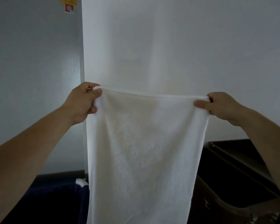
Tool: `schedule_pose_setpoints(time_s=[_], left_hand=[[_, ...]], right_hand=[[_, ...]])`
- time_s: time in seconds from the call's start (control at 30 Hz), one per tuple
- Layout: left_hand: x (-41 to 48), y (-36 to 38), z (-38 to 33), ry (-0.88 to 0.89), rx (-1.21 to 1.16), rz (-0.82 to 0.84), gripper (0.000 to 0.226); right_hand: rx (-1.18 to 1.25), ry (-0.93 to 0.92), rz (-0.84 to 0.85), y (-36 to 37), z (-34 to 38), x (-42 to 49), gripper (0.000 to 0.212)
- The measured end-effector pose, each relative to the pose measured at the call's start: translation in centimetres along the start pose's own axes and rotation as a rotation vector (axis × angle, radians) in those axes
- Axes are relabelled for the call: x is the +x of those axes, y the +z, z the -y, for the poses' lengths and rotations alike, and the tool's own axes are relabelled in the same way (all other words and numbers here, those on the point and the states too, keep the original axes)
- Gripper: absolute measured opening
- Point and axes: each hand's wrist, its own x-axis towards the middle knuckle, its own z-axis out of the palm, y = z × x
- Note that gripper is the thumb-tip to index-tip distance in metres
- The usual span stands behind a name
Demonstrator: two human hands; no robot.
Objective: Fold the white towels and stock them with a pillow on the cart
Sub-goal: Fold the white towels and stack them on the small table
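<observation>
Two corners of white terry towel (141, 151) were pinched by left hand (84, 102) and right hand (221, 105); slack below grips risked skewed fold.

Dim room, white wall (184, 46), red sticker (68, 8), dark furniture (233, 167) lower right

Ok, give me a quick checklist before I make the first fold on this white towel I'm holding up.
1. The left hand pinches a top corner of the white terry-cloth towel: ok.
2. The right hand pinches the other top corner: ok.
3. Top edge stretched straight between them: ok.
4. Cloth hangs flat, no twists: ok.
5. Bottom edge off the floor: cannot tell, out of frame.
</observation>
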Motion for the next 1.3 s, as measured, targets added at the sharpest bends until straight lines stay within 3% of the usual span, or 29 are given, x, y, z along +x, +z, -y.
schedule_pose_setpoints(time_s=[0.23, 0.37, 0.43, 0.5, 0.63, 0.73, 0.8, 0.97, 1.13, 1.3], left_hand=[[-1.3, 0.6, 0.6, -0.143, -0.111, -0.071, 0.009], [-1.5, 1.3, 1.2, -0.011, -0.21, -0.197, 0.011], [-1.4, 1.4, 1.5, 0.078, -0.143, -0.264, 0.01], [-1.5, 1.1, 2.4, 0.066, -0.091, -0.321, 0.011], [-2.4, 0.5, 3.6, 0.199, -0.058, -0.228, 0.008], [-2.4, 0.3, 3.8, 0.2, -0.011, -0.241, 0.008], [-2.2, 0.5, 4.1, 0.221, 0.002, -0.208, 0.01], [-1.5, 0.7, 5.5, 0.074, 0.053, -0.258, 0.014], [-1.0, 0.1, 7.2, 0.039, 0.046, -0.272, 0.009], [-0.6, 0.5, 8.6, -0.037, 0.063, -0.21, 0.009]], right_hand=[[0.475, 0.233, 0.152, 2.4, -0.3, -0.7, 0.027], [0.672, 0.045, -0.117, 3.8, 0.7, -1.4, 0.019], [0.655, -0.058, -0.236, 4.8, 1.1, -1.9, 0.018], [0.595, -0.099, -0.216, 5.4, 1.3, -2.5, 0.018], [0.622, -0.129, -0.356, 4.6, 1.5, -3.1, 0.018], [0.563, -0.094, -0.296, 5.0, 0.7, -3.6, 0.017], [0.603, -0.117, -0.36, 5.0, 0.6, -3.7, 0.018], [0.605, -0.095, -0.267, 5.0, 0.7, -3.8, 0.016], [0.603, -0.06, -0.212, 5.7, 0.3, -3.2, 0.017], [0.613, -0.039, -0.204, 7.2, -1.0, -1.6, 0.016]])
